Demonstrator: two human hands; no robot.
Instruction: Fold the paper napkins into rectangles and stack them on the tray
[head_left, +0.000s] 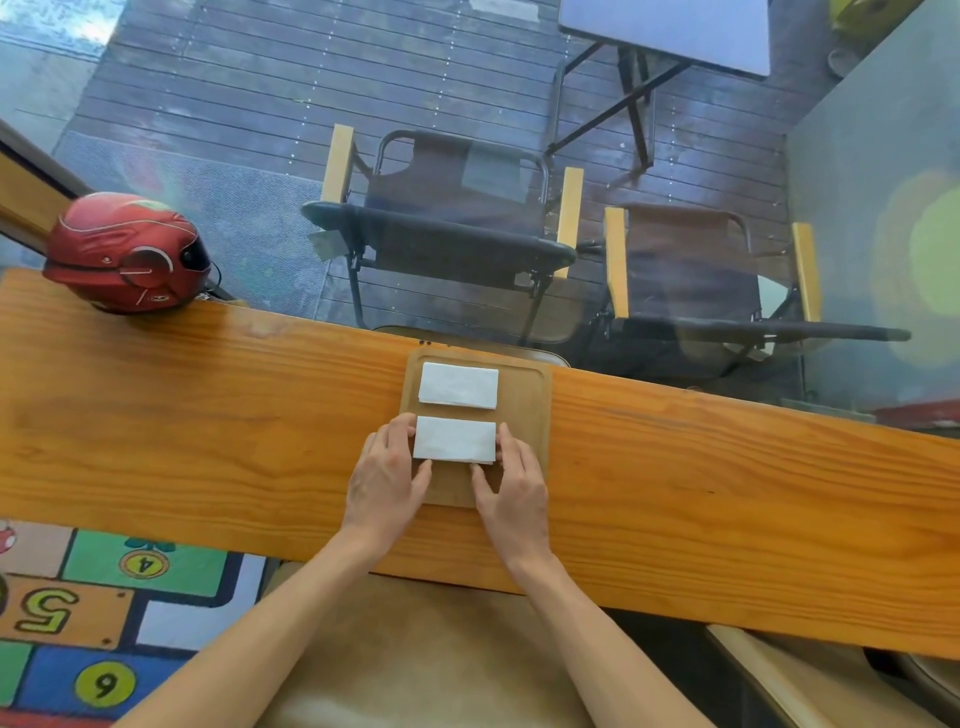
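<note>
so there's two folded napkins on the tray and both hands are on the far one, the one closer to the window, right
Not quite. The head view shows both hands on the near napkin, not the far one: the left hand at its left end, the right hand at its right end. The far napkin lies untouched. Both napkins are indeed folded and on the tray.

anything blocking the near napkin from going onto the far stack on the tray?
Nothing visible. The near napkin lies on the tray, held at its ends by the left hand and right hand. Only a strip of bare tray separates it from the far napkin stack.
</note>
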